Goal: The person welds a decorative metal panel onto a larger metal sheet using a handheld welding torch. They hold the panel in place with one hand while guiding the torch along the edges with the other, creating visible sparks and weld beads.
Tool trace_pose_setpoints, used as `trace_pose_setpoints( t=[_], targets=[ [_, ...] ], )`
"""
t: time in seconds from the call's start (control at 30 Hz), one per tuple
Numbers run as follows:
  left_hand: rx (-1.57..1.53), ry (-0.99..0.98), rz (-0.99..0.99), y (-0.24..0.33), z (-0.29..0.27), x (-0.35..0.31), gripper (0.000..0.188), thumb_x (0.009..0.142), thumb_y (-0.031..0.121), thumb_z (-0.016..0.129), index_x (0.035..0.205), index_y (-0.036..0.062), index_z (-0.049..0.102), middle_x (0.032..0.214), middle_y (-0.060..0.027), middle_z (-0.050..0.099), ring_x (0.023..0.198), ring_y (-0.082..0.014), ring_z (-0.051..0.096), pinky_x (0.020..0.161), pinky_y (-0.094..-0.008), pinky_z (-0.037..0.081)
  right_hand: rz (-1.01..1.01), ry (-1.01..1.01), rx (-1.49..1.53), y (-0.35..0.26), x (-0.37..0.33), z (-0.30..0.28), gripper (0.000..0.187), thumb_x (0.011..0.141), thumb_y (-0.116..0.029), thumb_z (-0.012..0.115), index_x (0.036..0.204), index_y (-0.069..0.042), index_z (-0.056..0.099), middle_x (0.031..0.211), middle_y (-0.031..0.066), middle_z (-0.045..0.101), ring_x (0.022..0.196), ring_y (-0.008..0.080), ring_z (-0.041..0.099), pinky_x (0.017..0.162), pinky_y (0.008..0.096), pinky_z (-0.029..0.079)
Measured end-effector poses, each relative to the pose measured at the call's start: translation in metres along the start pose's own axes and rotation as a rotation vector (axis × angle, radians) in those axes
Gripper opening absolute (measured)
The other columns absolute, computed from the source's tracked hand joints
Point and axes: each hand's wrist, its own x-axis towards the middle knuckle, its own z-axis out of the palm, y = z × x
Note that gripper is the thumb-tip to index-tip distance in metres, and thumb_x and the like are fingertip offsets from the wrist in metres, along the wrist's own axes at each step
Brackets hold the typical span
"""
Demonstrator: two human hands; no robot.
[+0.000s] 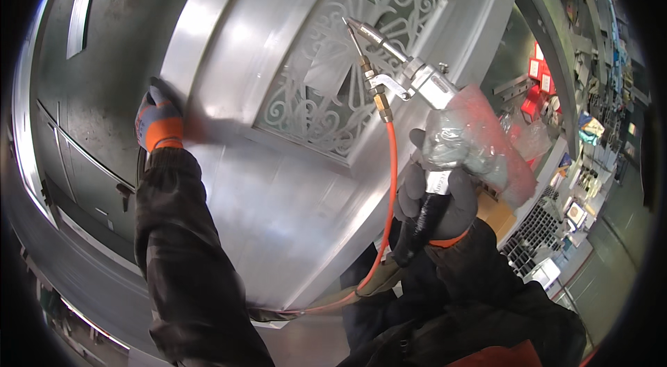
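A silvery metal door (229, 89) with a scrollwork panel (347, 54) set in it fills the middle. At its left edge, my gloved left hand (160, 117) is closed on the rim; some fingers are hidden. My gloved right hand (451, 204) wraps round the dark handle of a welding gun (427, 82), over the door's right side. The gun's pointed nozzle angles up and left above the scrollwork, apart from the door as far as I can see. A thin wire-feed tube meets the nozzle near its tip. Clear plastic and a red-tinted wrap cover the gun's rear.
An orange hose (392, 179) runs from the wire-feed tube down across the door's lower right. Metal strips (81, 20) lie on the dark surface at left. Red boxes (542, 75), a cardboard box (495, 214), a black grid tray (531, 238) and crowded shelving stand at right.
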Motion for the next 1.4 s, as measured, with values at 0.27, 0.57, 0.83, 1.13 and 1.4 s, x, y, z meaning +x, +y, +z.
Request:
trace_pose_setpoints(
  t=[0.27,0.57,0.83,1.13,1.4],
  targets=[
    [-0.071,0.001,0.054,-0.016,0.011,-0.001,0.067,0.102,0.060,0.039,0.124,0.0040,0.068,0.120,-0.0209,0.070,0.113,-0.0417,0.065,0.097,-0.0465,0.050,0.065,0.095,0.331,0.014,0.052,0.048,0.061,0.100,-0.054,0.045,0.119,0.002,0.056,0.093,0.0133,0.064,0.076,0.0288,0.063,0.070,0.0431,0.053],
    [-0.002,0.013,0.030,-0.022,0.008,-0.010,0.065,0.103,0.060,0.038,0.124,0.0079,0.070,0.122,-0.0189,0.069,0.115,-0.0401,0.064,0.099,-0.0459,0.050,0.090,0.145,0.316,-0.014,0.068,0.071,0.059,0.103,-0.049,0.050,0.141,-0.003,0.046,0.107,0.0109,0.063,0.086,0.0268,0.062,0.088,0.0501,0.054],
    [0.037,-0.038,-0.031,-0.019,0.005,-0.009,0.061,0.103,0.057,0.041,0.126,0.0081,0.068,0.123,-0.0184,0.069,0.116,-0.0389,0.064,0.099,-0.0462,0.049,0.127,-0.065,0.213,-0.012,0.088,0.070,0.057,0.102,-0.053,0.049,0.103,0.002,0.065,0.088,0.0145,0.064,0.083,0.0301,0.064,0.082,0.0447,0.054],
    [0.059,-0.062,-0.061,-0.026,0.007,-0.006,0.065,0.103,0.059,0.038,0.129,0.0065,0.067,0.127,-0.0184,0.068,0.119,-0.0388,0.062,0.100,-0.0457,0.048,0.096,0.228,0.286,-0.003,0.121,0.101,0.060,0.103,-0.054,0.044,0.095,0.001,0.065,0.081,0.0138,0.063,0.080,0.0257,0.063,0.077,0.0395,0.052],
    [0.093,-0.093,-0.032,-0.019,0.000,-0.008,0.065,0.103,0.058,0.036,0.132,0.0074,0.065,0.127,-0.0188,0.068,0.119,-0.0389,0.063,0.100,-0.0455,0.049,-0.002,0.243,0.208,-0.003,0.144,0.113,0.058,0.106,-0.049,0.039,0.092,0.002,0.062,0.078,0.0148,0.060,0.074,0.0277,0.060,0.073,0.0418,0.050]
  ],
)
